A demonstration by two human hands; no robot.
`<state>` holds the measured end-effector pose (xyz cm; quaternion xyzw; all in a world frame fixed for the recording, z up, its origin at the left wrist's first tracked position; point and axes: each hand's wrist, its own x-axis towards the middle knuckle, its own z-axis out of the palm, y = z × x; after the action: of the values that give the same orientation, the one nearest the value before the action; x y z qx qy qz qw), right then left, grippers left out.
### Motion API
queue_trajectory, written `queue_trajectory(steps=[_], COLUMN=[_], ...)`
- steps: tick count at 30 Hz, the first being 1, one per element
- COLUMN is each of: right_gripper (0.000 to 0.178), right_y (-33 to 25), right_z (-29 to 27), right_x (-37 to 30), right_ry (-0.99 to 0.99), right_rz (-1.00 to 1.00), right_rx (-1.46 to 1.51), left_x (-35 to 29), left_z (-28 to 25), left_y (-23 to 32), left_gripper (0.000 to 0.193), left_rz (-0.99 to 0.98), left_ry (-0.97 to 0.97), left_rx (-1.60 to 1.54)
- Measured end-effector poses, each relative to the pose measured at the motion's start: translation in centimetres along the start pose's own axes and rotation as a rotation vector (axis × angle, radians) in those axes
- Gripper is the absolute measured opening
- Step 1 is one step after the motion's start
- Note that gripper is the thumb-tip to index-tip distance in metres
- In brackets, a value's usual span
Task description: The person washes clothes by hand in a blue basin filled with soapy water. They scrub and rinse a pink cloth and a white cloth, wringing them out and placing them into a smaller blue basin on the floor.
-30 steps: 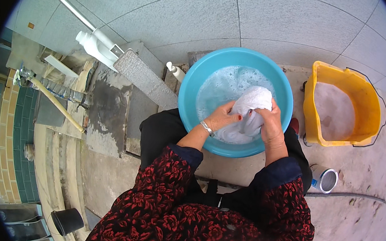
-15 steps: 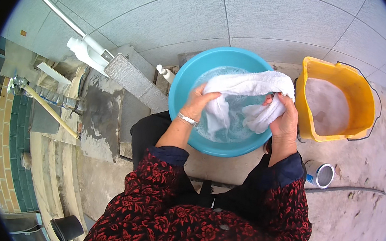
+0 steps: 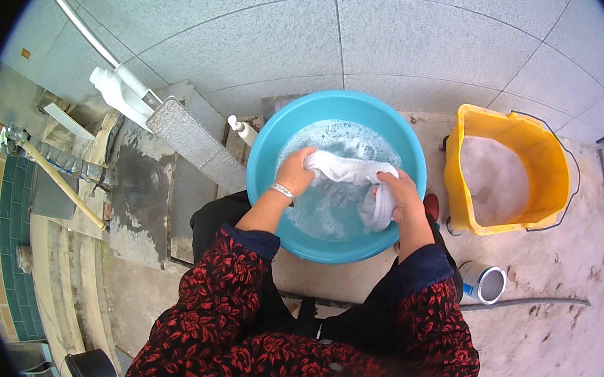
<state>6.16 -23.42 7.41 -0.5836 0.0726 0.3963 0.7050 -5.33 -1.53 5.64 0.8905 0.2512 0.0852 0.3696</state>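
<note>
A white towel [image 3: 349, 169] is stretched between my two hands over a round blue basin [image 3: 268, 129] of sudsy water [image 3: 325, 210]. My left hand [image 3: 294, 170], with a silver bracelet at the wrist, is closed on the towel's left end. At the other end my right hand [image 3: 405, 196] grips the towel, thumb on top. Part of the cloth hangs down below the right hand into the water. The fingers under the towel are partly hidden.
Right of the basin stands a yellow bucket [image 3: 454, 191] holding cloudy, foamy water. Below it are a metal can [image 3: 483, 284] and a dark hose [image 3: 527, 302]. Left of the basin are a white pump bottle [image 3: 243, 131], a stone slab [image 3: 195, 143] and a white jug [image 3: 120, 97].
Both hands have lowered the towel closer to the water and come nearer together. The towel looks more bunched and narrower. My view has shifted slightly.
</note>
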Motion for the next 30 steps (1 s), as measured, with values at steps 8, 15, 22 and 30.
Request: queue_trajectory(steps=[8,15,22,30], right_gripper=[0.06,0.05,0.051,0.04], right_y=[2.9,2.9,1.2,1.9], right_z=[-1.3,2.1,1.5,1.0], right_x=[3.3,1.8,1.3,0.1], right_ry=[0.177,0.081,-0.173,-0.349], right_rz=[-0.169,0.02,0.289,0.129], right_rx=[-0.582,-0.462,0.238,0.492], left_x=[0.7,-0.9,-5.4,-8.3], left_z=[0.3,5.3,1.8,0.3], left_y=[0.5,-0.3,11.8,16.3], left_gripper=[0.059,0.061,0.018,0.022], left_rz=[-0.541,-0.28,0.161,0.514], left_ry=[0.051,-0.038,0.118,0.328], left_rx=[0.161,0.124,-0.36,-0.215])
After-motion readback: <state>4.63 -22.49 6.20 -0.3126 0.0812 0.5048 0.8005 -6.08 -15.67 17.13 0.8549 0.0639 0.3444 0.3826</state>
